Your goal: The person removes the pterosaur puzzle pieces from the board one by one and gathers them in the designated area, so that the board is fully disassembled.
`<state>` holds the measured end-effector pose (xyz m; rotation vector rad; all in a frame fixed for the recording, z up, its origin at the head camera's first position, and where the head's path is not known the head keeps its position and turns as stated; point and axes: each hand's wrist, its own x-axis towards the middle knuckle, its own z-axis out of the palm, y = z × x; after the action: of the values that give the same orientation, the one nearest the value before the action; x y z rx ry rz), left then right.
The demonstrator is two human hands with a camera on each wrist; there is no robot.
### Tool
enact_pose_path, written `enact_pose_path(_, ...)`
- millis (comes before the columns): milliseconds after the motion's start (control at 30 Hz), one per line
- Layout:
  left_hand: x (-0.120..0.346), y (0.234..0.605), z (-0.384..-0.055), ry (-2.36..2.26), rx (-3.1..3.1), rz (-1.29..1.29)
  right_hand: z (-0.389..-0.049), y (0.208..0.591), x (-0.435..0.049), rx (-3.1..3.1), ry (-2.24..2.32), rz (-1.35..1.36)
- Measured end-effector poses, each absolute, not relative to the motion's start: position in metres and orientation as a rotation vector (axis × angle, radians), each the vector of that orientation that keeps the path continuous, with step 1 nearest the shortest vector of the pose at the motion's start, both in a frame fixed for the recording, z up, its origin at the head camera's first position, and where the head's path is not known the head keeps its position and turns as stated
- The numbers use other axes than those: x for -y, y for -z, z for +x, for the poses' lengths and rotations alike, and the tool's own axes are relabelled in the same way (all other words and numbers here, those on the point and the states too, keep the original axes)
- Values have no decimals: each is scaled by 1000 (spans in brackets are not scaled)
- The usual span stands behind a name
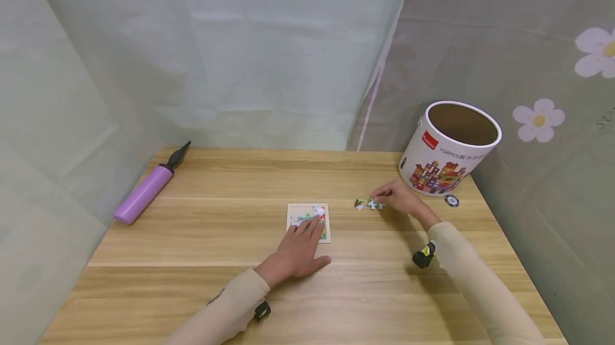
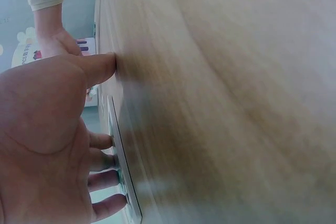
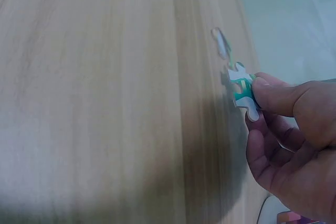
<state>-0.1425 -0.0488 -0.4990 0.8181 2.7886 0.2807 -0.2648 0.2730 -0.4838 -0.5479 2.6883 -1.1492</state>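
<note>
My left hand [image 1: 300,251] lies over a small square puzzle board [image 1: 307,208], its fingers extended onto the picture and covering part of it. In the left wrist view the fingertips [image 2: 107,208] touch the thin board's top, while the thumb reaches down to the tabletop beside it. To the right, my right hand [image 1: 399,197] pinches a white and green puzzle piece [image 3: 244,92] between thumb and fingers, close over the table. Just left of that hand, another puzzle piece [image 1: 360,204] with brown and green on it lies on the wood.
A large white bucket [image 1: 439,166] with printed blocks stands behind the right hand. Near its base lies a round dark-rimmed chip [image 1: 451,201]. At the far left rests a purple hand pump [image 1: 146,194] with a black nozzle. Cloth curtains [image 1: 288,56] enclose the wooden table [image 1: 230,179].
</note>
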Motion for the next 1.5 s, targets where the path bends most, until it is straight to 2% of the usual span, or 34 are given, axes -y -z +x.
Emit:
enact_pose_path(367,49,498,-141,-296,-2783,821,-268,494,-274,-2790,982,-574)
enact_pose_path(667,49,500,-141,-281,-2794,827,-272,484,-270,-2773,1059,-610)
enact_pose_path(967,49,501,-134,-286,-2817,813,-268,467,-221,-2770,1055,-687)
enact_pose_path(1233,49,502,-128,-294,-2853,823,-266,475,-176,-2705,1061,-770)
enact_pose_path(1500,51,498,-125,-222,-2848,825,-270,490,-150,-2617,1076,-859)
